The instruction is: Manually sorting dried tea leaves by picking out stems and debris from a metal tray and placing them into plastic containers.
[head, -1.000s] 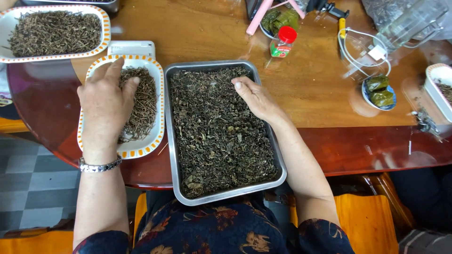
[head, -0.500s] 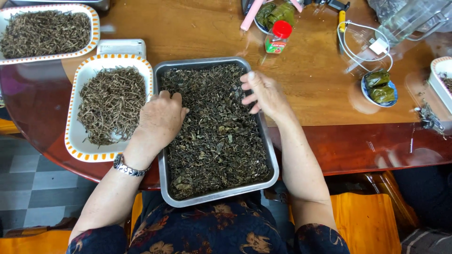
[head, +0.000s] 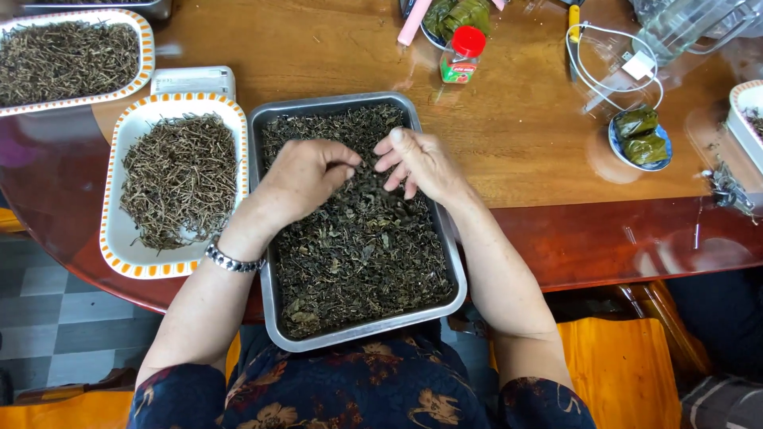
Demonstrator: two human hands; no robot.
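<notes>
A rectangular, shallow stainless-steel tray (head: 270, 238) sits at the near edge of the wooden table, tilted slightly anticlockwise; it is filled almost to its rim with dark, crumpled dried leaves (head: 366, 254), spread in an even, loose layer.

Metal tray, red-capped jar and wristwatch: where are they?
metal tray (head: 458, 280), head view, right rim.
red-capped jar (head: 467, 41), head view, its red cap.
wristwatch (head: 232, 260), head view, band on the left wrist.
</notes>
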